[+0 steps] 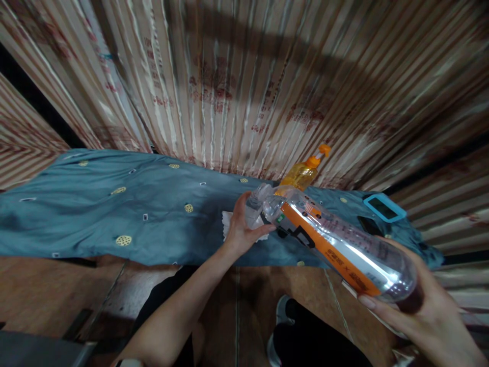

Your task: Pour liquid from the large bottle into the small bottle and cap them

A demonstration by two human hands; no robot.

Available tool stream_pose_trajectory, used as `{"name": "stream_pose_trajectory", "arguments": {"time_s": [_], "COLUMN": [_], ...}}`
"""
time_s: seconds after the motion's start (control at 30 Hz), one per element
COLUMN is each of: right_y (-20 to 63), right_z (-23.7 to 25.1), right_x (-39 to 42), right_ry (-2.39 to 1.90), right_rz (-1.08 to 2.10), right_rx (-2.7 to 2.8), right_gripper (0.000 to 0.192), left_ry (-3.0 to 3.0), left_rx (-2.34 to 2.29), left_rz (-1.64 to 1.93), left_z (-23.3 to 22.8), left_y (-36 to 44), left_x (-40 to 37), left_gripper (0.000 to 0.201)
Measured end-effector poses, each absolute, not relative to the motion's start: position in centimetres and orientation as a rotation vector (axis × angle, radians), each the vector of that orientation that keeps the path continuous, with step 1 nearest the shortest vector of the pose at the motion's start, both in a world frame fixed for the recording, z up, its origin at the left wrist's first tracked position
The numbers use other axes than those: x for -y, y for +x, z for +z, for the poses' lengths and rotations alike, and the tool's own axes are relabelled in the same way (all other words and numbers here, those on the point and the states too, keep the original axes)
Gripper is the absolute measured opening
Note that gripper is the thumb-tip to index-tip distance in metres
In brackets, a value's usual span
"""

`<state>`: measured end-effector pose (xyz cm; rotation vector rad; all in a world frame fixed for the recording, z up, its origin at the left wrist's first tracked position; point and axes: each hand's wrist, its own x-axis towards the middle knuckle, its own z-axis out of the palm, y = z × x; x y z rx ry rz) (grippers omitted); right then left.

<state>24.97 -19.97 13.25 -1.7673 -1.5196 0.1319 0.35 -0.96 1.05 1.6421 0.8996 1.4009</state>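
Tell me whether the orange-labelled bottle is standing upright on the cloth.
No, the orange-labelled bottle is tilted, with its base in the right hand.

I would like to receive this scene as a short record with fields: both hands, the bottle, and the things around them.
Left hand: holds a small clear container
Right hand: grips the base end of a large clear bottle
Bottle: tilted, orange on its label, neck at the container; contact unclear
Beyond bottle neck: amber bottle with orange pump top
By left hand: white paper-like piece, partly hidden
Right end of cloth: blue-framed device
Surface: patterned blue-green cloth
Backdrop: striped curtain
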Motion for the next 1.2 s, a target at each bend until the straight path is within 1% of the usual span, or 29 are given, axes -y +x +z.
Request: {"name": "stream_pose_trajectory", "arguments": {"time_s": [0.13, 0.27, 0.57, 0.87, 1.1, 1.2], "right_y": [25.04, 25.22, 25.11, 25.18, 24.98, 25.04], "right_z": [13.22, 13.02, 12.97, 12.93, 13.18, 13.2], "right_x": [20.01, 20.02, 20.26, 20.18, 19.97, 20.11], "right_ry": [-1.755, -1.785, -1.797, -1.82, -1.784, -1.821], "right_rz": [0.14, 0.137, 0.121, 0.151, 0.076, 0.126], "right_rx": [1.528, 1.513, 1.552, 1.54, 1.559, 1.52], "right_gripper": [0.078, 0.081, 0.082, 0.086, 0.083, 0.085], "left_ry": [1.636, 1.645, 1.621, 1.627, 1.604, 1.608], "left_rx": [-0.905, -0.894, -0.882, -0.882, -0.903, -0.912], "left_rz": [1.401, 1.406, 1.41, 1.404, 1.36, 1.355], "left_z": [1.08, 1.01, 0.97, 1.32, 1.76, 1.79], "left_y": [0.39, 0.37, 0.43, 0.34, 0.21, 0.19], "left_x": [0.94, 0.89, 0.9, 0.99, 1.16, 1.21], "left_gripper": [0.101, 0.101, 0.103, 0.1, 0.102, 0.101]}}
